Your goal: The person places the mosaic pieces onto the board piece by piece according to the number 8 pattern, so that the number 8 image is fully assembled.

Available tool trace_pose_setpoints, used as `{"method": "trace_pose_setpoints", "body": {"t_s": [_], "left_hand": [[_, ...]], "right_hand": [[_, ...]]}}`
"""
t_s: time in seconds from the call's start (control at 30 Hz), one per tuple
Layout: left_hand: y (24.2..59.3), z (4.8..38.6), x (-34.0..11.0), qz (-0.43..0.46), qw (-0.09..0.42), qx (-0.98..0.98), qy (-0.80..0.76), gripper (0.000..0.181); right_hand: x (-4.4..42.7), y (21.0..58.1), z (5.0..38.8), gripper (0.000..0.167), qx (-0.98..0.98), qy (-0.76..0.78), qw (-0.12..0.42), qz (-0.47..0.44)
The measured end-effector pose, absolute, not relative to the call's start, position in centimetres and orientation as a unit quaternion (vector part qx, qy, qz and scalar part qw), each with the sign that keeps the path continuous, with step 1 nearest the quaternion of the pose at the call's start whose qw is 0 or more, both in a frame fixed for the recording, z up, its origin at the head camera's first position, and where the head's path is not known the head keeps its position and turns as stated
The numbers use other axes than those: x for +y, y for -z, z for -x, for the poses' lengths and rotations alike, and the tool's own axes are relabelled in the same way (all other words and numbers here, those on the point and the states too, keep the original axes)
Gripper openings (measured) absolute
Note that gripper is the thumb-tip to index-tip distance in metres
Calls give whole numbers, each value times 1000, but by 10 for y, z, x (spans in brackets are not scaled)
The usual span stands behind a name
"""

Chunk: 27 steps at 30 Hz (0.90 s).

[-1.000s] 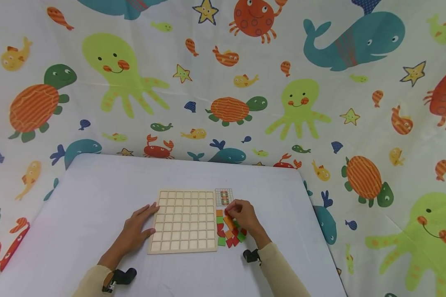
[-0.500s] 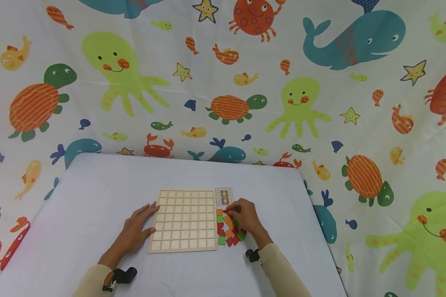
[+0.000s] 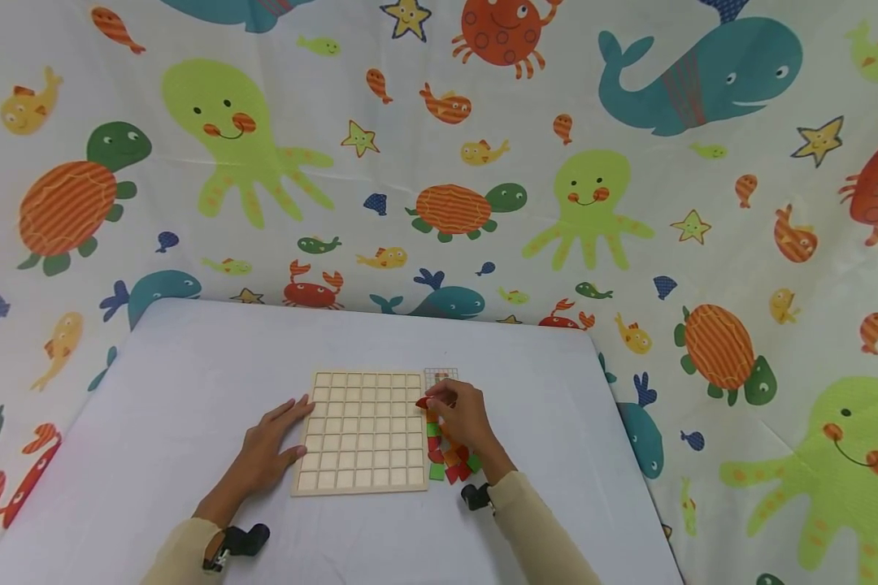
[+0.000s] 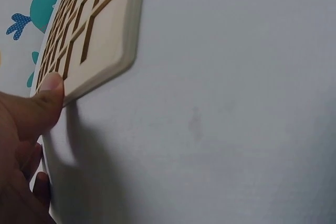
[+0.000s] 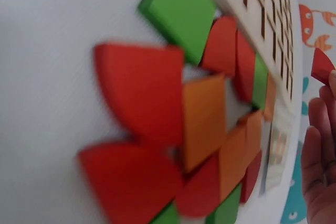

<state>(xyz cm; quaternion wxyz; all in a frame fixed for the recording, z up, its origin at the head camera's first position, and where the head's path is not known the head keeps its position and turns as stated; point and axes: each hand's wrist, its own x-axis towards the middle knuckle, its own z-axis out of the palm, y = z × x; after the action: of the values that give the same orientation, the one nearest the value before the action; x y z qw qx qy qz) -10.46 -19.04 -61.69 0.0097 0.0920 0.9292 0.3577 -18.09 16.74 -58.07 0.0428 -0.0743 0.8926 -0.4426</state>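
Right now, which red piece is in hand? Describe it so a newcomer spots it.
On the white table, find the wooden grid board; by its right edge is the person's right hand. That hand pinches the red piece. Unlike the other red pieces, which lie on the table, this one is held up off it.

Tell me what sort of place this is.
It looks like a play or activity corner, though the wider room isn't visible. A cloth printed with cartoon sea animals hangs behind a white table, where a wooden grid board lies beside small colored blocks.
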Motion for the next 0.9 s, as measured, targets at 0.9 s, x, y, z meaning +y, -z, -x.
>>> {"method": "trace_pose_setpoints", "body": {"t_s": [0.9], "left_hand": [[613, 101, -193, -87, 25, 929, -359, 78]], "right_hand": [[63, 584, 215, 5, 877, 457, 66, 131]]}}
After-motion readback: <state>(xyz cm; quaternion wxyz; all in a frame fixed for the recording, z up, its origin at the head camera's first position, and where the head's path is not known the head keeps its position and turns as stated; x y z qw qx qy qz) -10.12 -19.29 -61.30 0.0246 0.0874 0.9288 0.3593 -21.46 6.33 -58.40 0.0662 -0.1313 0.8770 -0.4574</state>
